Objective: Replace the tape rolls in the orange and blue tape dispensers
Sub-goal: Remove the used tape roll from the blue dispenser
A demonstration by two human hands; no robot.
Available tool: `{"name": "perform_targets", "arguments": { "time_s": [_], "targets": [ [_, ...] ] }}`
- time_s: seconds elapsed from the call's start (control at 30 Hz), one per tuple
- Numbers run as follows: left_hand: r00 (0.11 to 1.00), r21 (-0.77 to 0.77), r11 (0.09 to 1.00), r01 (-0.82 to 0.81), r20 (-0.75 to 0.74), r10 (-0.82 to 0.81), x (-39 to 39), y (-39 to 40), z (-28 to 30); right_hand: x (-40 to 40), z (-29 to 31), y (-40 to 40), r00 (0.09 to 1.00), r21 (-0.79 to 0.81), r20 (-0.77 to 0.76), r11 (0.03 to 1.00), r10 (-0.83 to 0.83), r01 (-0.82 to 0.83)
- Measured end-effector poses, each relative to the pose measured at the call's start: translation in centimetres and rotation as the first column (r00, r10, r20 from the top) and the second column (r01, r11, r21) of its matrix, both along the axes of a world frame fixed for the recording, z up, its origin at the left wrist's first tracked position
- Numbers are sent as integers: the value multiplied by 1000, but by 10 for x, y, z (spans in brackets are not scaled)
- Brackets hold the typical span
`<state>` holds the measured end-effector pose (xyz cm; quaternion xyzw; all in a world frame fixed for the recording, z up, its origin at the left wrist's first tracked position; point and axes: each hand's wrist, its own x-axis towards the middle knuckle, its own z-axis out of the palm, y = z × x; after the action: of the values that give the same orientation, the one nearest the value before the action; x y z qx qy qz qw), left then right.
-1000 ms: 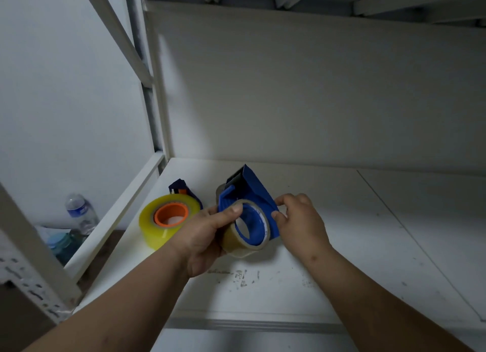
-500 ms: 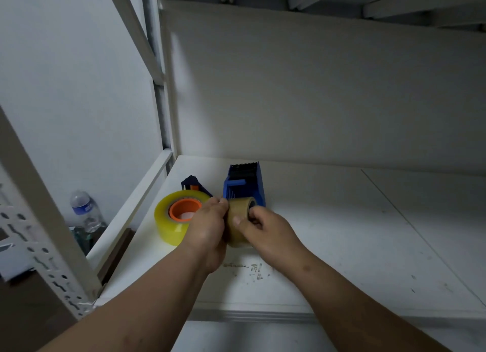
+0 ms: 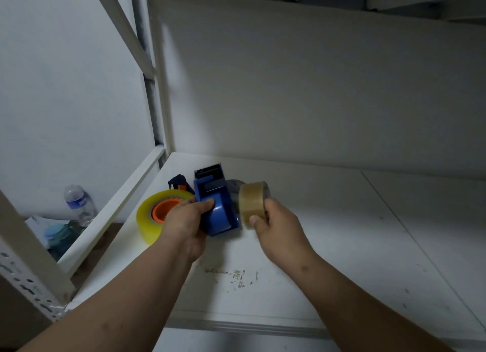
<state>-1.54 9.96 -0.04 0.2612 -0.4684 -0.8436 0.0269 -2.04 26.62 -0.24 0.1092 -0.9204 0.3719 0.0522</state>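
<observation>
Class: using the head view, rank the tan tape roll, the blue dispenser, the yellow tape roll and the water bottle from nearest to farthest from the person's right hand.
1. Tan tape roll: held in the right hand.
2. Blue dispenser: just left, in the left hand.
3. Yellow tape roll: further left on the shelf.
4. Water bottle: far left, beyond the shelf.

Shelf (image 3: 342, 246), back-left corner — dispenser (image 3: 217, 207) in the middle, large roll (image 3: 150, 220) left, small roll (image 3: 253, 201) right.

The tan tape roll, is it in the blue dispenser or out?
Out. The right hand holds the tan tape roll beside the blue dispenser.
</observation>
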Motion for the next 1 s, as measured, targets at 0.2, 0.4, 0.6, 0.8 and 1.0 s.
{"name": "perform_targets", "arguments": {
  "time_s": [0.2,0.4,0.6,0.8,1.0],
  "targets": [
    [998,-2,998,-60,20,60,-4,-2,6,-27,1,24,997,112,67,993,36,-44],
    [998,-82,995,-55,-12,54,-1,-5,10,-47,-10,25,996,586,90,807,23,-71],
    [999,-73,997,-19,-41,16,2,-12,10,-66,-27,24,999,737,28,675,29,-40],
    [997,-65,997,38,-68,-42,-1,-18,8,-68,-24,18,996,575,-44,817,81,-41],
    [984,-91,987,132,-107,-142,-6,-6,15,-50,12,4,985,-102,173,995,20,-2]
  ]
}}
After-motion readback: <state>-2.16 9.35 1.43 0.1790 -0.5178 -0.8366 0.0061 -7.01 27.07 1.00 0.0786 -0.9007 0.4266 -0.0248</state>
